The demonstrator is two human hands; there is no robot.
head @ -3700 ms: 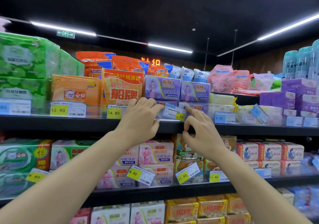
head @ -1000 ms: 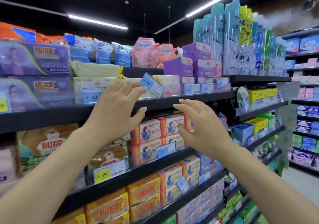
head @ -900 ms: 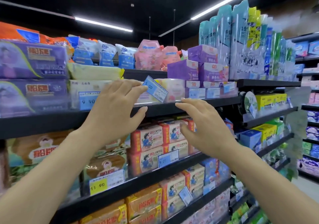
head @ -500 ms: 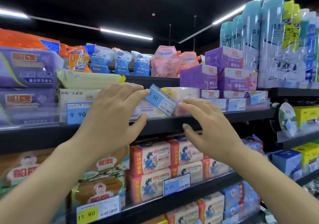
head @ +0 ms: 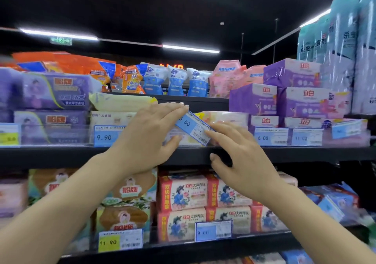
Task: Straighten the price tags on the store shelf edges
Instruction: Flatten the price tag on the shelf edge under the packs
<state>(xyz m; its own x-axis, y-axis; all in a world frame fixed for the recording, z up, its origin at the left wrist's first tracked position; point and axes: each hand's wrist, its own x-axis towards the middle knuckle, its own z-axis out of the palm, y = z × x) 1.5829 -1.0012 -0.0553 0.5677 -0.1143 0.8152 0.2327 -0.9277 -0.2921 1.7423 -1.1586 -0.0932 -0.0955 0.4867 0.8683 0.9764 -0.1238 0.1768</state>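
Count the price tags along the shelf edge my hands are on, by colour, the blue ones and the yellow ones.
Blue price tags: 5 (9.90, the tilted 5.50 tag, 6.00, 11.00, one unreadable at far right)
Yellow price tag: 1, cut off at the left edge
Total: 6

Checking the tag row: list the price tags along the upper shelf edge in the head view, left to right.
9.90 tag → tilted 5.50 tag, between left hand and right hand → 6.00 tag → 11.00 tag

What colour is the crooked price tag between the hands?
Blue and white, tilted price tag, seen in the head view.
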